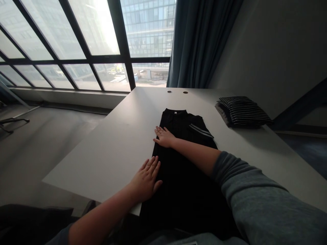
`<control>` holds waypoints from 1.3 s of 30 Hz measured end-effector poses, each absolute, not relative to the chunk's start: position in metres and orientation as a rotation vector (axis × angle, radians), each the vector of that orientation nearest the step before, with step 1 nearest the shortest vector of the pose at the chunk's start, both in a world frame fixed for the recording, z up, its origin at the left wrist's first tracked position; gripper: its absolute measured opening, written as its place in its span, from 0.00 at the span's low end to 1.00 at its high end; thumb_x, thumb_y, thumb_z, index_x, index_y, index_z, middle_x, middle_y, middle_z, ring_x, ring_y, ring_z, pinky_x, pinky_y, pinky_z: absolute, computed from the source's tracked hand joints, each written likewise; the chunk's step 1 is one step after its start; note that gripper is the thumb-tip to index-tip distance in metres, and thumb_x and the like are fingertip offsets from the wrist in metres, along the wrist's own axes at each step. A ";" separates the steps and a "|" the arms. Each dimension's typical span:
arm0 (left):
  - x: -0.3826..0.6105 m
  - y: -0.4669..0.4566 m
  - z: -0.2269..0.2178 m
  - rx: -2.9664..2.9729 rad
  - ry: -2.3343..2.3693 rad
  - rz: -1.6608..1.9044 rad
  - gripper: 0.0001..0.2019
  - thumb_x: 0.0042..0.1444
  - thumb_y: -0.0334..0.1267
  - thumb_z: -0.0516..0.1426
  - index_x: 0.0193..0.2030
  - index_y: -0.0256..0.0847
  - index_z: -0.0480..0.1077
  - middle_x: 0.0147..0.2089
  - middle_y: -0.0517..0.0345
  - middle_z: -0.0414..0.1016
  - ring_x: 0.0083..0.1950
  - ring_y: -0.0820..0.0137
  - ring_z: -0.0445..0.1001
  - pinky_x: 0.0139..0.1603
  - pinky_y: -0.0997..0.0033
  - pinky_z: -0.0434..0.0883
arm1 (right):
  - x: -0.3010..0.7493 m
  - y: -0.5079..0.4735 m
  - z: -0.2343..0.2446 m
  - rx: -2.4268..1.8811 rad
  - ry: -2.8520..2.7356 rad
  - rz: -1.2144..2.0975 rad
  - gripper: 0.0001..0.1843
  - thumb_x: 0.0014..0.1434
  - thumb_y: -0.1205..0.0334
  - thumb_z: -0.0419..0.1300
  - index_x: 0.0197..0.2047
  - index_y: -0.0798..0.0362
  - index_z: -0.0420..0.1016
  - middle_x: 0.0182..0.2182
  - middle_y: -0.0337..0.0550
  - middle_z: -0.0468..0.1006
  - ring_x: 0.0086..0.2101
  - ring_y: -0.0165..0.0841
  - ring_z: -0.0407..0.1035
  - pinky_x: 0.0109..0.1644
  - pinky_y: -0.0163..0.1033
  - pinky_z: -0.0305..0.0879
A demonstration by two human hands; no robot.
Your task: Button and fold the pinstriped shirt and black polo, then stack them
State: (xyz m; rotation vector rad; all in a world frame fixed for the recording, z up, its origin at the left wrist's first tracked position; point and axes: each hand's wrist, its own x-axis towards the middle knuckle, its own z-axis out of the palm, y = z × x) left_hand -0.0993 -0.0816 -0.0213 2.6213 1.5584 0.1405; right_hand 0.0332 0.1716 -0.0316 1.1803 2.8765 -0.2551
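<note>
A black collared shirt lies on the white table, its collar towards the far side and its left side making a straight edge. One short sleeve with two pale stripes shows at its upper right. My left hand rests with fingers stretched out on the left edge of the shirt, nearer to me. Farther up, my right hand lies flat across the same edge, below the collar, with its fingers spread. My right forearm crosses over the shirt. Neither hand grips the cloth.
A stack of folded clothes, a striped black one on top, sits at the table's right side. Two round cable holes are near the far edge of the white table. Beyond stand a blue curtain and large windows. Dark chair parts show at lower left.
</note>
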 end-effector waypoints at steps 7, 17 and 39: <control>-0.099 -0.130 -0.018 2.600 1.483 0.168 0.40 0.72 0.47 0.51 0.82 0.37 0.36 0.82 0.39 0.34 0.83 0.52 0.38 0.81 0.47 0.45 | 0.011 0.211 -0.029 1.321 2.774 -0.208 0.44 0.72 0.38 0.39 0.81 0.56 0.43 0.79 0.48 0.36 0.77 0.44 0.29 0.78 0.63 0.22; -0.101 -0.169 -0.012 2.593 1.408 0.110 0.39 0.71 0.41 0.53 0.82 0.36 0.39 0.82 0.41 0.36 0.83 0.52 0.39 0.81 0.45 0.48 | -0.002 0.239 -0.026 1.506 2.775 -0.056 0.42 0.73 0.42 0.40 0.80 0.59 0.47 0.79 0.52 0.38 0.77 0.53 0.27 0.74 0.74 0.22; -0.096 -0.176 0.020 2.695 1.052 0.064 0.35 0.68 0.39 0.59 0.79 0.53 0.54 0.81 0.49 0.46 0.80 0.50 0.53 0.76 0.43 0.60 | 0.022 0.115 -0.035 0.378 3.127 -0.493 0.40 0.73 0.42 0.53 0.79 0.52 0.52 0.78 0.51 0.42 0.77 0.51 0.35 0.79 0.61 0.33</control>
